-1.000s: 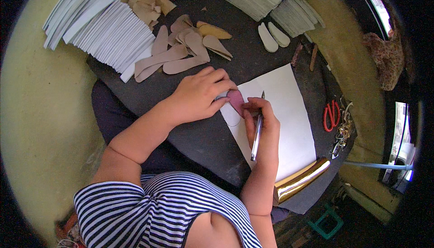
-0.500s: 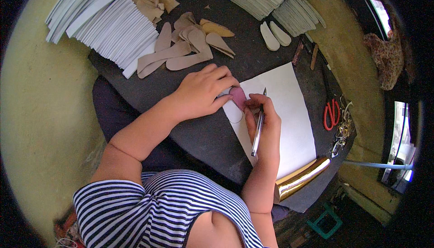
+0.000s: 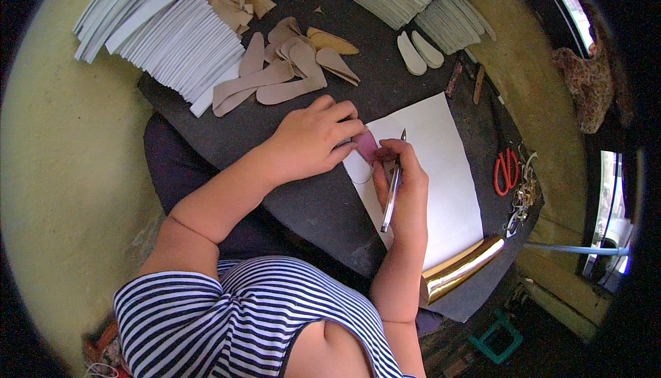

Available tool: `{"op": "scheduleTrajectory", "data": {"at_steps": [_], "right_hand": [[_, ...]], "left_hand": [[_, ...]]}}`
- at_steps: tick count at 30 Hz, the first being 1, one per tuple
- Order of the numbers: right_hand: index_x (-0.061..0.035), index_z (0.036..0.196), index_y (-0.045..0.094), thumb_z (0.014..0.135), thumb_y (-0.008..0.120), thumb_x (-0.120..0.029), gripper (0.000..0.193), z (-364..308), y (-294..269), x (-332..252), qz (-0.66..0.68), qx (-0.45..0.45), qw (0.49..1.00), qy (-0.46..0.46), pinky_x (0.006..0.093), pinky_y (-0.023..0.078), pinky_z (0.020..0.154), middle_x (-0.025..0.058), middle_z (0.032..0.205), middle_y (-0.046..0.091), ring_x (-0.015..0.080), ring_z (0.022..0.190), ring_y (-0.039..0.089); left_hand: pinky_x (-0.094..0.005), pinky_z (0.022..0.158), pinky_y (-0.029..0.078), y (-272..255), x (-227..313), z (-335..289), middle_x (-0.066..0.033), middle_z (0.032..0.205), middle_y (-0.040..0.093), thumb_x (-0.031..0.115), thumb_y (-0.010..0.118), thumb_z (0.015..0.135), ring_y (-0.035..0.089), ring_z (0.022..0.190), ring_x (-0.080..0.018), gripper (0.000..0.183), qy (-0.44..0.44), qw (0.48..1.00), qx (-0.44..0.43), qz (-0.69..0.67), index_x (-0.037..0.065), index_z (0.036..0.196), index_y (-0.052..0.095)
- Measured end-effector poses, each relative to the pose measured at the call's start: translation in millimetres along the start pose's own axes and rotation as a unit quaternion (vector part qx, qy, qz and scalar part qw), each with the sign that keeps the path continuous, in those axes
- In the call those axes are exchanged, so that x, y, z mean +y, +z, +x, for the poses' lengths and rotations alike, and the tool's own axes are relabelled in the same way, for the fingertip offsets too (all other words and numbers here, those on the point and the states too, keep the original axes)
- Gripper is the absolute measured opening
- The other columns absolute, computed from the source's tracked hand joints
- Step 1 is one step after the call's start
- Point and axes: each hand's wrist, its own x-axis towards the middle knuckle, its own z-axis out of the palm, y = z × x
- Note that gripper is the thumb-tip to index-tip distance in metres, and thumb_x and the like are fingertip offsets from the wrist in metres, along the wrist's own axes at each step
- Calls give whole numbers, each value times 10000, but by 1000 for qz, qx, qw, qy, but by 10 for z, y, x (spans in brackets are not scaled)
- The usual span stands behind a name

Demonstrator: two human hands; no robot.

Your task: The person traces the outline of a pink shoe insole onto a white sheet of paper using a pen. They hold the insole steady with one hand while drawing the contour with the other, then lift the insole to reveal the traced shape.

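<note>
My left hand has its fingers and thumb closed on the far left part of a small mauve, rounded flat piece. This piece lies at the left edge of a white sheet. Beside it shows a thin curved pen outline drawn on the sheet. In my right hand is a clear-barrelled pen, tucked between the fingers with its tip pointing away from me. The thumb and fingertips of that hand also meet the mauve piece's near right edge. My fingers cover parts of the piece.
The sheet's near end rolls up, showing a shiny gold underside. Beige sole-shaped cutouts lie beyond my left hand. White strip stacks stand far left, with two white soles at far right. Red-handled scissors lie right.
My left fingers have shifted slightly to the right and cover more of the mauve piece. The pen stays in my right hand, which has barely moved.
</note>
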Motion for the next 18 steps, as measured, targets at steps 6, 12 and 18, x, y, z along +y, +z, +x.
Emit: {"op": "scheduleTrajectory", "data": {"at_steps": [6, 12, 18], "right_hand": [[-36, 1069, 568, 813, 642, 52, 281, 52, -26, 8, 17, -15, 1000, -15, 305, 492, 632, 132, 834, 658, 207, 691, 626], [-36, 1077, 570, 820, 646, 50, 281, 56, -68, 75, 8, -21, 999, -27, 268, 480, 610, 101, 816, 661, 137, 689, 603], [-20, 1068, 572, 821, 649, 72, 275, 67, -111, -4, 51, -58, 996, 42, 294, 507, 771, 111, 884, 669, 173, 839, 654]], "left_hand": [[-394, 748, 533, 8, 20, -18, -61, 1063, 573, 213, 664, 807, 547, 974, -290, 247, -7, 1000, 11, 10, 134, 1039, 642], [-416, 813, 507, 64, 92, -30, -67, 1087, 580, 190, 666, 802, 546, 1004, -291, 237, -25, 999, 48, 1, 130, 1031, 651], [-468, 908, 374, 149, 101, -76, -44, 1163, 579, 130, 614, 828, 538, 1090, -245, 248, 14, 999, 23, 33, 158, 1072, 654]]}}
